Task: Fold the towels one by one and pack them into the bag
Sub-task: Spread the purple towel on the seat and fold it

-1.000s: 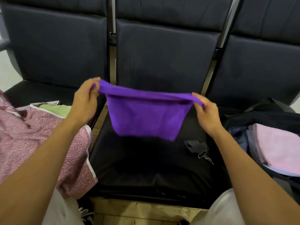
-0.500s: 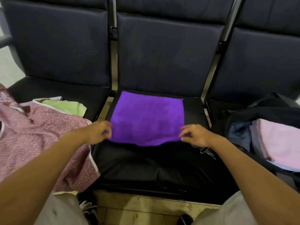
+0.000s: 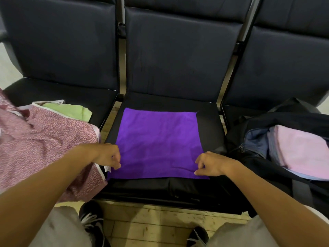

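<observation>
A purple towel (image 3: 158, 141) lies spread flat on the middle black seat (image 3: 210, 122). My left hand (image 3: 108, 155) pinches its near left corner, where a small white label shows. My right hand (image 3: 208, 164) pinches the near right corner. On the right seat stands an open dark bag (image 3: 252, 147) with a folded pink towel (image 3: 302, 148) lying in it. On the left seat lies a heap of red-patterned cloth (image 3: 44, 139) with a light green towel (image 3: 71, 111) behind it.
Three dark seats stand in a row with metal posts between their backrests. Below the seat edge is a pale wooden floor (image 3: 151, 227) with my two dark shoes on it. My knees in light trousers fill the bottom corners.
The purple towel was held up in the air by both hands. It has come down onto the middle seat and been drawn flat toward me, both hands keeping hold of its near corners.
</observation>
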The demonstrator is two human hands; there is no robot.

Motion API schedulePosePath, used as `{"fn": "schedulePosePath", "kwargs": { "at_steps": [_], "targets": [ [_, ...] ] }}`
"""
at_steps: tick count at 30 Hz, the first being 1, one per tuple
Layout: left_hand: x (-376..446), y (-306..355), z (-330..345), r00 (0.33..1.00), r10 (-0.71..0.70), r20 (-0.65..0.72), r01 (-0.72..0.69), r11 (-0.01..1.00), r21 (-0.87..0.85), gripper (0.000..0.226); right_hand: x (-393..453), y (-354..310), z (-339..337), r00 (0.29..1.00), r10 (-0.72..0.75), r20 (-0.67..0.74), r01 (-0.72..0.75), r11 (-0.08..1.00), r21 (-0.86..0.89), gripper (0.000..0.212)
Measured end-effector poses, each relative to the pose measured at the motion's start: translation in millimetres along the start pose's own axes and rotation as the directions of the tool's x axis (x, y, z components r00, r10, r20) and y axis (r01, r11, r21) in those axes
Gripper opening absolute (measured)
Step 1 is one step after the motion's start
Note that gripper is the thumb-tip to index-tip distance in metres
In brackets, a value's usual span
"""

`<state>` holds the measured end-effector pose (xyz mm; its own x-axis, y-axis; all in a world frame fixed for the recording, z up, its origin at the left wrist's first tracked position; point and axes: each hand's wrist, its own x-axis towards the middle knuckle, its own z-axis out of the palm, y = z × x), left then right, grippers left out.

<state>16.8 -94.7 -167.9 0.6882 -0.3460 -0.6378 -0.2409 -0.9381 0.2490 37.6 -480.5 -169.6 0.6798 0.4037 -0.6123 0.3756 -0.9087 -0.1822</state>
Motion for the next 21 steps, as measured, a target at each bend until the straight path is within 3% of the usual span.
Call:
{"fn": "schedulePosePath", "kwargs": {
  "at_steps": [3, 9, 11, 14, 17, 21],
  "targets": [
    [1.5, 7.4, -3.8, 1.0, -0.015, 0.024, 0.015, 1.0, -0.01, 0.025, -4.7, 2.1, -1.2, 1.0, -0.003, -0.009, 0.003, 1.0, 0.015, 0.037],
    [17.3, 29.1, -6.2, 0.994, 0.048, -0.097, -0.045, 0.998, 0.039, 0.021, -0.6, -3.7, -5.0, 1.0, -0.014, 0.011, 0.014, 0.999, -0.045, 0.02],
    [21.4, 32.5, -2.0, 0.996, 0.041, -0.086, -0.033, 0.995, 0.093, 0.05, 3.0, -5.6, -4.1, 1.0, 0.003, 0.006, -0.003, 0.996, -0.084, 0.022],
    [26.1, 34.9, 4.8, 0.999, -0.018, -0.039, 0.029, 0.952, 0.304, 0.098, 6.9, -3.0, -7.5, 0.998, 0.055, 0.033, -0.052, 0.995, -0.09, 0.033],
    [28.5, 32.2, 3.7, 0.997, -0.057, 0.045, 0.042, 0.959, 0.279, 0.107, 9.2, -3.3, -13.2, 0.997, 0.054, 0.047, -0.05, 0.995, -0.084, 0.039],
    [33.6, 32.1, 3.2, 0.999, -0.04, 0.035, 0.031, 0.976, 0.215, 0.107, 21.6, -12.2, -10.2, 0.99, -0.032, -0.136, 0.03, 0.999, -0.019, 0.028]
  ]
}}
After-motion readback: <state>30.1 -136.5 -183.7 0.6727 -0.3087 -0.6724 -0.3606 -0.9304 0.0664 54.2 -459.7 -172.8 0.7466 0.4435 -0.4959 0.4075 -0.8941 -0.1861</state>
